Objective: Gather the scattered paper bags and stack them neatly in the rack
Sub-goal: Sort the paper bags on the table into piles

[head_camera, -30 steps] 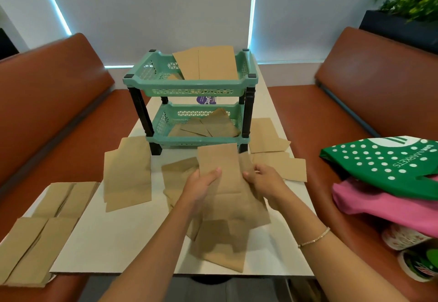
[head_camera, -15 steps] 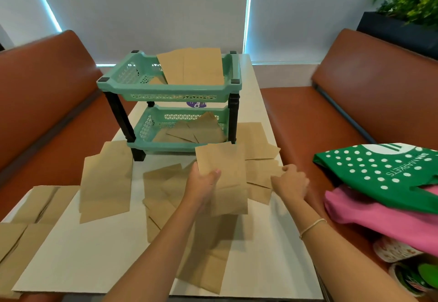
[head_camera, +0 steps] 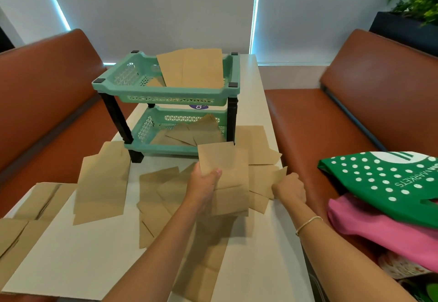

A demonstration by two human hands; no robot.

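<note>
A teal two-tier rack [head_camera: 170, 97] stands on the white table [head_camera: 78, 259], with brown paper bags in both tiers. My left hand [head_camera: 203, 183] grips a flat brown paper bag [head_camera: 225, 166] lifted just in front of the rack's lower tier. My right hand [head_camera: 290, 186] pinches the corner of another paper bag [head_camera: 262, 182] lying at the table's right edge. More bags lie scattered: a large one at the left [head_camera: 102, 183], several in the middle [head_camera: 161, 195], one under my left arm [head_camera: 201, 261].
Orange-brown bench seats [head_camera: 308, 121] flank the table. Flat bags [head_camera: 35, 206] lie at the table's left end. A green dotted tote [head_camera: 388, 180] rests on a pink bag [head_camera: 391, 235] on the right seat. A planter [head_camera: 407, 26] sits behind the right bench.
My right hand let go of the bag both hands held and moved right to a bag at the table edge. My left hand kept the first bag and raised it toward the rack.
</note>
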